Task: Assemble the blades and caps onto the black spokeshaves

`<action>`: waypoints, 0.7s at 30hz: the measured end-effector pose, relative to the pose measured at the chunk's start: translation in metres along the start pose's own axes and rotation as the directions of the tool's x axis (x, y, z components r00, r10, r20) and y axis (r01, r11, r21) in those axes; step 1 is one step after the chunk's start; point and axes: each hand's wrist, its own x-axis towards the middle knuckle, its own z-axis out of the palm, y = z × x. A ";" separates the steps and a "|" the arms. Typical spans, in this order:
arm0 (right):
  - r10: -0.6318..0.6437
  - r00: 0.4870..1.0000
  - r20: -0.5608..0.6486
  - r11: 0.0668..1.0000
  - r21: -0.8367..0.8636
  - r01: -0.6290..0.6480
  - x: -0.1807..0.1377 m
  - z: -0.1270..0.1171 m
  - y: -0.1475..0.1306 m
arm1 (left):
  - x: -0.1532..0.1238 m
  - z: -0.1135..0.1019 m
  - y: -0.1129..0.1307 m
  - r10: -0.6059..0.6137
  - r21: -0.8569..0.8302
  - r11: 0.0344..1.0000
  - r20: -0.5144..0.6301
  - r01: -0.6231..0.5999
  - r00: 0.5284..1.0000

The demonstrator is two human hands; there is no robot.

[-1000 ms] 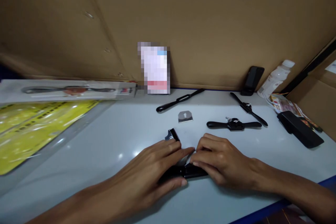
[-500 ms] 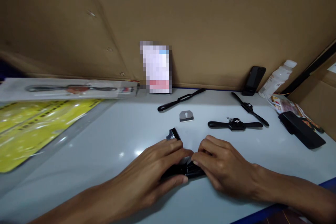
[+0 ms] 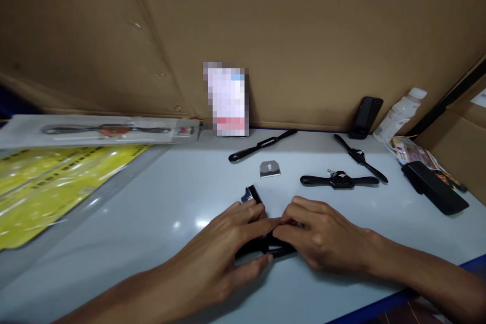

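Packaging fills the far left: a yellow plastic blister card (image 3: 56,182), and behind it a clear flat pack (image 3: 98,130) with a long tool inside, both on the pale grey worktop (image 3: 152,202). Nearer the middle, the left hand (image 3: 224,253) lies over a black two-handled shaving tool (image 3: 266,249) flat on the worktop's near part. Its grip is closed, fingers curled over the top and thumb tucked under the near edge. Just beyond its fingertips sits a small black-and-silver clamp piece (image 3: 249,195). Further back lie a flat silver blade (image 3: 269,168) and a bare black handled bar (image 3: 261,145). The right hand (image 3: 322,238) meets the left over the tool's centre, its fingertips pinched together on the middle section. To me this looks like fiddly work at the tool's centre, with one hand steadying and the other adjusting. Any further move calls for holding the body flat and for small, careful finger pressure. To the right rest two assembled black shaving tools (image 3: 339,180), well apart from the hands.
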 end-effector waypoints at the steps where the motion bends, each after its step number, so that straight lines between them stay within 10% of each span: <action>1: 0.005 1.000 0.008 1.000 -0.002 -0.005 0.000 0.000 0.000 | 0.001 -0.001 0.000 -0.004 -0.001 1.000 0.004 0.004 1.000; 6: 0.240 0.970 -0.044 0.955 0.189 -0.228 0.001 0.009 -0.007 | 0.002 -0.001 -0.001 -0.026 -0.045 0.999 0.030 0.027 0.999; 14: 0.591 0.786 0.184 0.544 0.629 -0.556 0.012 0.000 -0.006 | 0.004 -0.001 0.001 -0.022 -0.074 0.997 0.031 0.024 0.999; 21: 0.393 0.914 0.097 0.854 0.330 -0.402 0.007 -0.005 0.003 | 0.002 0.001 0.007 -0.062 -0.093 0.994 -0.015 0.061 0.998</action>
